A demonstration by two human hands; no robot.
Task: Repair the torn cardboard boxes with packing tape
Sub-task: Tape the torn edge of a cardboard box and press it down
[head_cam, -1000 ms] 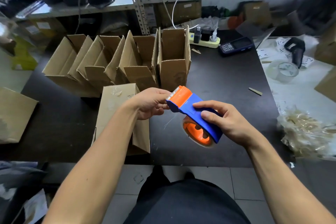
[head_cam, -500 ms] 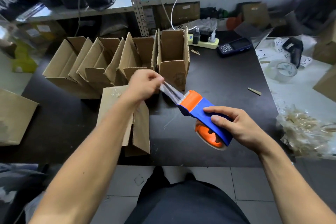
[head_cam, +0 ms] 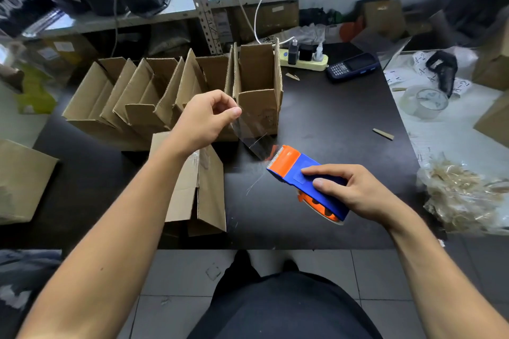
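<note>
Holding the blue tape gun [head_cam: 308, 181] with curled fingers, the right hand [head_cam: 355, 190] sits right of the flat box [head_cam: 203, 195]. Above that box, the left hand [head_cam: 203, 121] pinches clear tape [head_cam: 248, 135].

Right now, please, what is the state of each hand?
Left hand: closed, pinching the end of the clear tape strip.
Right hand: closed, gripping the blue and orange tape dispenser.

Bare forearms, no sleeves visible; no rings or watch showing; dark navy trousers [head_cam: 283, 308].
</note>
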